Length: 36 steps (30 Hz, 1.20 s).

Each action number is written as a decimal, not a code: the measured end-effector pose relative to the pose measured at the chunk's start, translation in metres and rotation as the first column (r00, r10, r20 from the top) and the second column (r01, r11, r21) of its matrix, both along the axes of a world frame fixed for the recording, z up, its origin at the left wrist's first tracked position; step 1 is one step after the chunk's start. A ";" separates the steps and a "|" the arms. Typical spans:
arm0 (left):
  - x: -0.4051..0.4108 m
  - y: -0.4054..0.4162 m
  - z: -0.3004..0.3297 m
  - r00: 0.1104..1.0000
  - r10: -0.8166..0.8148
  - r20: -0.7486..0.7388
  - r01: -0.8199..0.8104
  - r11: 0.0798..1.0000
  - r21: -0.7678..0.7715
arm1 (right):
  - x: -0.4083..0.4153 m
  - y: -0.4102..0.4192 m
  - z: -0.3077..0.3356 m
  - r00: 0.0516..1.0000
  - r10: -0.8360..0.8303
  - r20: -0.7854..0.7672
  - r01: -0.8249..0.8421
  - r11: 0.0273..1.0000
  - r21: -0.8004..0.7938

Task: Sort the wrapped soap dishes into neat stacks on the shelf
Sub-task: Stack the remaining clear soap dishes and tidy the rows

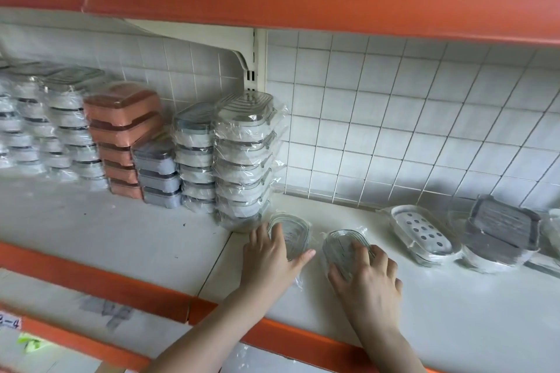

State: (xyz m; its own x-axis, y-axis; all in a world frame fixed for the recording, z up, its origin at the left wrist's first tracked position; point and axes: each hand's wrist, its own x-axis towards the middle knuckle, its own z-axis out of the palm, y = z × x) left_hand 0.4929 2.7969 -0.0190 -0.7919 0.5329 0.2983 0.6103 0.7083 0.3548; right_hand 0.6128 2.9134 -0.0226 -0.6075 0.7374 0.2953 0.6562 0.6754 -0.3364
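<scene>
Two clear ribbed oval soap dishes in plastic wrap lie on the white shelf [439, 306]. My left hand [269, 260] rests on the left clear dish [295, 233], thumb at its near rim, close to the foot of a tall stack of white wrapped dishes [242, 160]. My right hand [368, 278] grips the right clear dish [341, 244], which tilts up slightly. To the right lie a white oval dish with drain holes [425, 235] and a grey-lidded dish [501, 235].
Further stacks stand along the tiled back wall: blue-grey and white [194, 157], a short blue stack [157, 172], an orange stack [124, 133], several white stacks at far left [45, 130]. An orange shelf edge [303, 339] runs in front; another shelf hangs overhead.
</scene>
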 end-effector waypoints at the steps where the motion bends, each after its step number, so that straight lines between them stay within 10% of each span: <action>1: -0.003 -0.001 0.000 0.998 -0.046 0.043 0.044 0.998 0.043 | -0.002 -0.002 0.001 1.000 -0.008 0.026 0.008 1.000 0.003; 5: -0.014 -0.012 0.003 0.980 -0.148 0.130 0.128 0.980 0.155 | -0.009 -0.006 0.008 0.995 -0.032 0.092 0.031 0.999 0.015; 11: -0.030 -0.032 -0.006 0.956 -0.145 0.254 0.116 0.985 0.128 | -0.029 -0.024 0.025 0.950 0.231 -0.209 -0.203 0.968 0.150; 20: -0.044 -0.030 -0.016 0.822 -0.299 0.484 0.069 0.897 0.437 | -0.065 -0.053 0.017 0.941 0.270 -0.204 -0.314 0.920 -0.233; 30: -0.044 -0.042 0.012 0.802 -0.521 0.291 0.136 0.634 0.761 | -0.051 -0.056 0.016 0.886 0.141 -0.442 -0.233 0.959 -0.160; 36: -0.056 -0.058 0.052 0.701 -0.712 0.034 0.567 0.586 0.580 | -0.037 -0.019 0.057 0.873 0.464 -0.153 -0.437 0.881 0.181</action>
